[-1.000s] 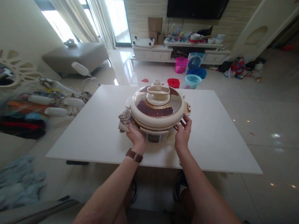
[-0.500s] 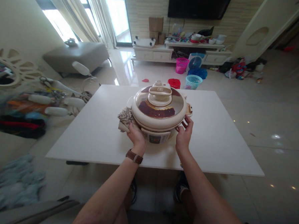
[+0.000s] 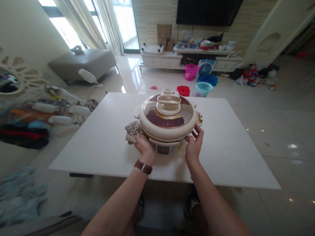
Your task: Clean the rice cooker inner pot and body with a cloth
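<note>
A cream electric cooker [image 3: 169, 133] with a round lid [image 3: 144, 124] sits on a white table [image 3: 95, 146]. The lid has a see-through brown panel and a broad handle [image 3: 169, 99] on top. On the cooker's front is a dark control panel [image 3: 163, 150]. My left hand [image 3: 144, 148] grips a patterned cloth [image 3: 132, 129] against the cooker's left side. On the opposite side, my right hand [image 3: 195, 142] curls its fingers around the body just below the rim. Some of its fingertips are hidden by the cooker.
Past the table's far edge are a red basket [image 3: 183, 91], a teal basket [image 3: 203, 89] and a pink basket [image 3: 191, 72]. A low cabinet [image 3: 158, 62] stands under a television [image 3: 206, 6]. To the left is a white multi-armed lamp [image 3: 79, 109]; a grey bench [image 3: 83, 63] is behind it.
The whole view has shifted a little, so the scene sits slightly lower. Both hands keep their places on the cloth and cooker.
</note>
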Demonstrator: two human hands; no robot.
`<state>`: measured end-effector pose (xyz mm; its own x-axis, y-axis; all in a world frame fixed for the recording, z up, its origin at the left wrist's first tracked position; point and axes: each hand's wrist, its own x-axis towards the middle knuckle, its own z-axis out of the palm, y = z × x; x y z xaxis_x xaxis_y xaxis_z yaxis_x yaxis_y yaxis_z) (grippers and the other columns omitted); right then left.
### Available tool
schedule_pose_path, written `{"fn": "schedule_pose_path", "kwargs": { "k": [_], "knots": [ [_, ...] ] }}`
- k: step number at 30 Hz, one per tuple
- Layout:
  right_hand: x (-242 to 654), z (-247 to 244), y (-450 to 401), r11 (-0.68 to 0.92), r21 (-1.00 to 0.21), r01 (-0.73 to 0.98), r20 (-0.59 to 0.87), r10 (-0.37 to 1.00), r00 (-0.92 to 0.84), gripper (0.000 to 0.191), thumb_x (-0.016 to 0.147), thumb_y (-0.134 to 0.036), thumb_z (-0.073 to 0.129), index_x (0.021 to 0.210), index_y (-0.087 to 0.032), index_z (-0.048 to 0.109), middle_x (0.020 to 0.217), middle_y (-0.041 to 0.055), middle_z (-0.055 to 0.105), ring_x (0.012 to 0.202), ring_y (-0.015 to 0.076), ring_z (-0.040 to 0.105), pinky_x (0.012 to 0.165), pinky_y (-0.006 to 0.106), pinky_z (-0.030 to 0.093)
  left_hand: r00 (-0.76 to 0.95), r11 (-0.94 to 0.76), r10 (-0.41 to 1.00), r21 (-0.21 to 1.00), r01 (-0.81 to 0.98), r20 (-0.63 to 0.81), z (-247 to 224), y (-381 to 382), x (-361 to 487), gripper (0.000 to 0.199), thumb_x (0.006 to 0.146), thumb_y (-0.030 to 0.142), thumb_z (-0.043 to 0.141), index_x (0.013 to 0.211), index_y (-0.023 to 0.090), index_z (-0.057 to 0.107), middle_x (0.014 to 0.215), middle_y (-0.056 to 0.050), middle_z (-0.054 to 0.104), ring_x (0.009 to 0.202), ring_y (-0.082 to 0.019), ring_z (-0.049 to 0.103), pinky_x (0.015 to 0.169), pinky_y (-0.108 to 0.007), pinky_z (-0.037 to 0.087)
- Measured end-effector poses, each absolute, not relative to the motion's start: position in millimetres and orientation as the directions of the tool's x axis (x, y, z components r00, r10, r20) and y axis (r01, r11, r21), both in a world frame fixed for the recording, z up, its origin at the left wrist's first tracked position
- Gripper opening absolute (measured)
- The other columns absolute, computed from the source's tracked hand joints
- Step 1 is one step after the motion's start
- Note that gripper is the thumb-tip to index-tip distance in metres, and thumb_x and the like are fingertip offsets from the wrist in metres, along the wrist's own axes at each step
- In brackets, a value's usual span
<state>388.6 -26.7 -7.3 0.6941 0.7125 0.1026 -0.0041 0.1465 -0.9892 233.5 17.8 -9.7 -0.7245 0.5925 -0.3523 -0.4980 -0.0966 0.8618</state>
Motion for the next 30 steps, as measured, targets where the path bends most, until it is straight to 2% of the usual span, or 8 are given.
{"fn": "schedule_pose_path", "kwargs": {
  "k": [4,9,11,15,18,23,30],
  "knots": [
    [389.2,-7.9,-26.9,0.146,-0.989,-0.007,0.101,0.718,0.689,0.059,0.074,-0.028,0.055,0.133,-0.031,0.058,0.146,0.0063,0.058,0.127,0.0249,0.059,0.100,0.046,0.055,-0.773,-0.240,0.609,0.888,-0.393,-0.178,5.6,2.2,240.3,0.044,0.096,0.035,0.060,0.133,0.012,0.065,0.146,-0.018,0.065,0.134,-0.022,0.064,0.118,-0.035,0.047],
    [390.0,-9.7,-27.3,0.146,-0.989,-0.005,0.103,0.726,0.680,0.060,0.075,-0.028,0.056,0.134,-0.031,0.058,0.148,0.0067,0.057,0.128,0.0248,0.059,0.102,0.047,0.055,-0.802,-0.261,0.593,0.926,-0.274,-0.070,12.2,-17.3,250.4,0.045,0.092,0.035,0.064,0.132,0.015,0.065,0.149,-0.016,0.064,0.145,-0.024,0.055,0.123,-0.036,0.042],
    [389.8,-9.7,-27.6,0.146,-0.989,-0.009,0.101,0.726,0.680,0.060,0.075,-0.028,0.056,0.135,-0.031,0.058,0.148,0.0065,0.057,0.128,0.0249,0.058,0.103,0.047,0.054,-0.802,-0.270,0.597,0.937,-0.222,-0.018,9.4,-20.2,252.2,0.043,0.091,0.033,0.064,0.131,0.017,0.066,0.147,-0.013,0.065,0.149,-0.024,0.052,0.125,-0.036,0.040],
    [389.3,-9.2,-27.8,0.147,-0.989,-0.017,0.096,0.726,0.680,0.059,0.075,-0.029,0.056,0.134,-0.031,0.058,0.149,0.0065,0.057,0.129,0.0251,0.058,0.104,0.048,0.054,-0.759,-0.265,0.648,0.952,-0.149,0.062,0.8,-17.9,248.7,0.037,0.088,0.029,0.068,0.123,0.018,0.070,0.135,-0.013,0.071,0.145,-0.025,0.055,0.125,-0.035,0.040],
    [389.2,-9.6,-27.2,0.154,-0.988,-0.012,0.104,0.722,0.684,0.059,0.075,-0.028,0.056,0.134,-0.031,0.057,0.148,0.0066,0.057,0.129,0.0247,0.058,0.105,0.048,0.053,-0.714,-0.291,0.687,0.951,-0.100,0.135,-3.1,-11.8,242.6,0.038,0.090,0.031,0.067,0.125,0.018,0.071,0.131,-0.013,0.073,0.144,-0.026,0.056,0.124,-0.036,0.040],
    [388.6,-11.8,-26.4,0.164,-0.986,-0.007,0.115,0.719,0.686,0.060,0.075,-0.027,0.056,0.135,-0.032,0.057,0.148,0.0059,0.057,0.130,0.0244,0.058,0.106,0.049,0.053,-0.704,-0.308,0.693,0.947,-0.094,0.155,2.0,10.0,230.8,0.037,0.093,0.032,0.064,0.127,0.018,0.070,0.136,-0.013,0.071,0.142,-0.025,0.058,0.123,-0.035,0.041],
    [387.7,-13.5,-27.4,0.158,-0.987,0.006,0.120,0.722,0.682,0.061,0.076,-0.026,0.054,0.137,-0.032,0.056,0.147,0.0058,0.057,0.131,0.0243,0.057,0.105,0.048,0.053,-0.753,-0.314,0.654,0.931,-0.187,0.069,7.4,29.3,225.1,0.037,0.093,0.034,0.063,0.124,0.016,0.070,0.133,-0.013,0.072,0.132,-0.024,0.064,0.120,-0.036,0.044]
  ]
}}
